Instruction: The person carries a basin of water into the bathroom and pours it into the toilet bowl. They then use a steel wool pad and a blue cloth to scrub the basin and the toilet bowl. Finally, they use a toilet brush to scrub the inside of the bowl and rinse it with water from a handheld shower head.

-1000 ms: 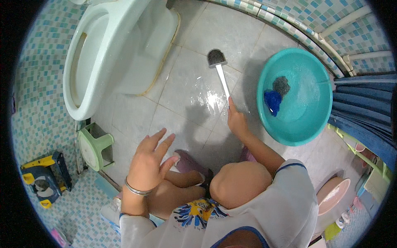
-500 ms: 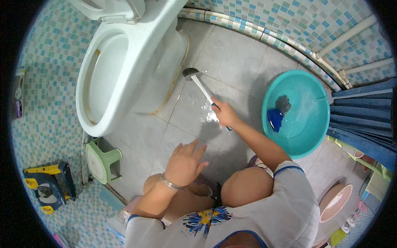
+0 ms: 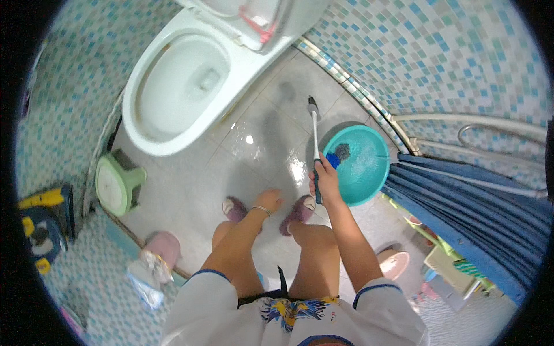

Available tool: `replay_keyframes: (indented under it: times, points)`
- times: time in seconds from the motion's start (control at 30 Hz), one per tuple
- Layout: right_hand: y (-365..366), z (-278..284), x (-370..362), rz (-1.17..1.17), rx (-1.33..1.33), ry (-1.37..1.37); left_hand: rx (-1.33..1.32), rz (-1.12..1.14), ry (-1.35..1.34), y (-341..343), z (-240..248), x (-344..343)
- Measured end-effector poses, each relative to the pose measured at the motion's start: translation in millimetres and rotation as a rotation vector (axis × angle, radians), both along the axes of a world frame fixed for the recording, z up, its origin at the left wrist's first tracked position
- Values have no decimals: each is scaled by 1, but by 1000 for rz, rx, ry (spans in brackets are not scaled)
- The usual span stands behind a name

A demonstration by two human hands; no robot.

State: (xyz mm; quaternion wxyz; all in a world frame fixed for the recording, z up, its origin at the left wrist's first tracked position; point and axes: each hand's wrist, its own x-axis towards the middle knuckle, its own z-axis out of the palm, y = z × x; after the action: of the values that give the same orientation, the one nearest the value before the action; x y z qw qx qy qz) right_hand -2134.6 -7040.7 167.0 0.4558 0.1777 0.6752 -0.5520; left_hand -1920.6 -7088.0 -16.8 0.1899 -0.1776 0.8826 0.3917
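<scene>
My right hand [image 3: 327, 183] is wrapped round the dark grip of a long-handled scrub brush [image 3: 315, 131]. The brush's white shaft points away from me, and its dark head is at the far end. My left hand [image 3: 270, 200], with a silver bangle at the wrist, hangs over the floor between my knees. Its fingers look loosely stretched and hold nothing visible. A turquoise basin [image 3: 367, 183] of water stands right beside the right hand. In it are a grey scouring pad [image 3: 342, 151] and a blue item [image 3: 333, 160], partly hidden by the hand.
A white toilet [image 3: 164, 144] with its lid raised is at the far left. A green stool [image 3: 112, 183] stands by the left wall, near a pink bin [image 3: 164, 247]. A blue curtain [image 3: 456, 190] hangs at right above a pink basin [image 3: 392, 264]. The tiled floor [image 3: 231, 153] is wet.
I have risen from a squat to a more upright stance. The brush has come off the floor tiles beside the toilet and swung right, next to the turquoise basin. My left hand has lowered.
</scene>
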Motion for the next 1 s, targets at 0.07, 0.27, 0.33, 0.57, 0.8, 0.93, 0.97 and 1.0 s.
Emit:
replay_keyframes:
  times: [0.07, 0.27, 0.33, 0.57, 0.8, 0.93, 0.97, 1.0]
  points:
    - [18, 37, 6, -33, 5, -88, 75, 50, -73, 5, 50, 14]
    - [27, 153, 63, 96, 33, -126, 634, 551, 90, -7, 274, 39]
    - [22, 195, 78, 176, 91, -104, 591, 556, -25, -43, 356, 28]
    - [-63, 319, 131, 379, -29, -52, 886, 731, -14, -117, 465, 59]
    - [-152, 369, 128, 318, -203, 43, 786, 935, -1, -177, 577, 29]
    - [-190, 410, 103, 293, -307, -17, 923, 976, 68, -194, 622, -4]
    - [-202, 414, 99, 315, -331, 12, 934, 996, 112, -200, 630, -9]
    - [-221, 420, 99, 354, -371, 7, 943, 1024, 156, -211, 635, -8]
